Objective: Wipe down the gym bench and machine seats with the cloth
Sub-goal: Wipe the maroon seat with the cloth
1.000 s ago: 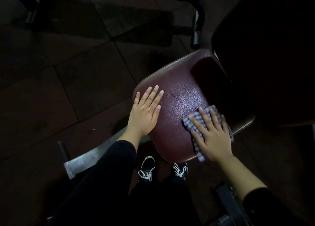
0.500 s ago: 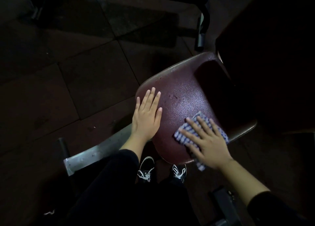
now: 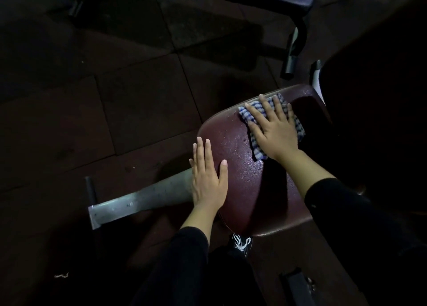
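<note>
The right hand [image 3: 276, 130] lies flat, fingers spread, pressing the checked cloth [image 3: 255, 144] onto the far end of the maroon seat [image 3: 242, 178]; the cloth's long axis runs near-to-far. The left hand [image 3: 208, 178] rests flat on the seat's left edge. A metal beam [image 3: 138, 201] lies below. The right side is lost in darkness.

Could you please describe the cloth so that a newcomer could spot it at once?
Find the maroon seat at centre right. At its far end, the right hand presses flat on the cloth. It is the only blue-and-white checked thing here.
</note>
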Motion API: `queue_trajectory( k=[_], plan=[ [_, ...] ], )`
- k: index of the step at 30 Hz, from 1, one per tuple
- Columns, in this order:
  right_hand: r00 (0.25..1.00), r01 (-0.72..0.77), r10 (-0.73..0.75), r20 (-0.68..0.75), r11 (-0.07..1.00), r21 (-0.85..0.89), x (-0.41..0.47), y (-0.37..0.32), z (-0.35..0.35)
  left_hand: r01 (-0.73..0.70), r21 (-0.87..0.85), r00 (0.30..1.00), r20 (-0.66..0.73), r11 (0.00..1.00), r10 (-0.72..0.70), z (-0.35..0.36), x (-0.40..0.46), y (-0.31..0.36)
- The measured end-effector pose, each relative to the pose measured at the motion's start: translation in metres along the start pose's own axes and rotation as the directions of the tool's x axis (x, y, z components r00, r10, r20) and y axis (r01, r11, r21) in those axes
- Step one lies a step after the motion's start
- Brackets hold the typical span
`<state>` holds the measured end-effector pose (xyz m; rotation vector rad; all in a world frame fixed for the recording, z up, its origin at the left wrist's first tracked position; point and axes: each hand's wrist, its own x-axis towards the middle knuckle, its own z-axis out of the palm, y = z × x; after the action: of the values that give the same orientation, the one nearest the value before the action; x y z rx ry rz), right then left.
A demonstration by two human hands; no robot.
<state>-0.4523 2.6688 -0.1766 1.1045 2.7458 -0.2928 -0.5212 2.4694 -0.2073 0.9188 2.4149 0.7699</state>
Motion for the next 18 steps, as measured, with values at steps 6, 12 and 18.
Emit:
queue_trajectory(
  k=[6, 12, 18],
  plan=[
    [0.999, 0.03, -0.029, 0.03, 0.999, -0.026, 0.024, -0.046, -0.002, 0.045, -0.082, 0.999, -0.012, 0.996, -0.046, -0.001, -0.007, 0.002],
    [0.906, 0.419, -0.421, -0.037, 0.906, -0.058, -0.004, -0.09, 0.02, 0.146, -0.217, 0.989, 0.003, 0.965, -0.149, 0.004, -0.044, 0.006],
    [0.904, 0.408, -0.415, -0.101, 0.909, -0.082, -0.033, -0.005, 0.014, 0.141, -0.249, 0.989, 0.003, 0.958, -0.145, 0.009, -0.054, 0.005]
  ],
)
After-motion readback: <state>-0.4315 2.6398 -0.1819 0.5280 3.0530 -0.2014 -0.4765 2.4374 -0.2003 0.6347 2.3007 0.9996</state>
